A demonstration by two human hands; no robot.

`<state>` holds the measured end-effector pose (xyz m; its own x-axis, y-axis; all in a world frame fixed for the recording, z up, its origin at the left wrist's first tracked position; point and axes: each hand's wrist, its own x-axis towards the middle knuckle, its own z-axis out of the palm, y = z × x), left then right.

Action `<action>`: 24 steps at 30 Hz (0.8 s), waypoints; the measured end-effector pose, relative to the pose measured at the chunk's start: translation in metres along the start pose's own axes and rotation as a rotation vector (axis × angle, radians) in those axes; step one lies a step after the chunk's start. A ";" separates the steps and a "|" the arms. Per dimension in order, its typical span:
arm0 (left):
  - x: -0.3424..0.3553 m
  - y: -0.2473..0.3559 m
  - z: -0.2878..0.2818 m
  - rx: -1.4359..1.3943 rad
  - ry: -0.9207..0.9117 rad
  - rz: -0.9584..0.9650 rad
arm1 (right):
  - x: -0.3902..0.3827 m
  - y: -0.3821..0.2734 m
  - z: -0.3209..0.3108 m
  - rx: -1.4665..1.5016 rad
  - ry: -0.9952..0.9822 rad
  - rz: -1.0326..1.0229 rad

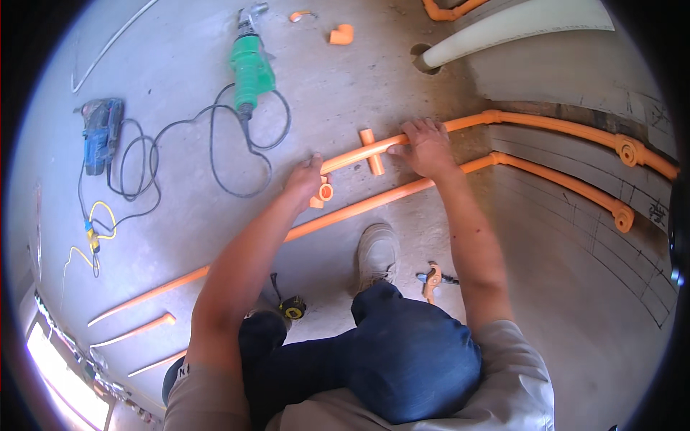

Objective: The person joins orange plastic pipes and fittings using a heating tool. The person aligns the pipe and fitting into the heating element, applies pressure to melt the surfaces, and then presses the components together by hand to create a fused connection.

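Observation:
My left hand (307, 179) is closed around the left end of the upper orange pipe (359, 155). My right hand (425, 149) grips that pipe further right, thumb below and fingertips over it. An orange tee fitting (325, 192) sits just right of my left hand, under the pipe. A short orange piece (373, 163) lies crosswise beneath the pipe. A second long orange pipe (359, 206) runs parallel, nearer me. The upper pipe runs to a joint (492, 116) and a round fitting (628, 150) at the right.
Green power tool (246, 75) and blue one (102, 136) with looping cords lie upper left; an orange elbow (341, 34) is beyond. A white pipe (517, 32) enters a floor hole at upper right. A tape measure (293, 307), cutter (433, 282) and loose pipes (133, 332) lie near me.

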<state>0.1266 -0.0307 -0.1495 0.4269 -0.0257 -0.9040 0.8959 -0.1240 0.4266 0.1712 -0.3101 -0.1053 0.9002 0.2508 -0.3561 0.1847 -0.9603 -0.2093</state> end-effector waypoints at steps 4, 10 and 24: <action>0.005 -0.013 -0.029 0.180 0.048 0.066 | 0.002 0.003 0.003 -0.024 0.040 -0.021; -0.007 -0.033 -0.055 0.390 -0.089 0.064 | 0.005 -0.009 -0.003 -0.032 -0.038 -0.015; -0.019 -0.025 -0.032 0.406 -0.176 0.181 | 0.007 -0.038 -0.028 -0.122 -0.238 0.032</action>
<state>0.0998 0.0052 -0.1421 0.5126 -0.2462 -0.8226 0.6734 -0.4791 0.5630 0.1818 -0.2757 -0.0741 0.7909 0.2279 -0.5679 0.2166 -0.9722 -0.0884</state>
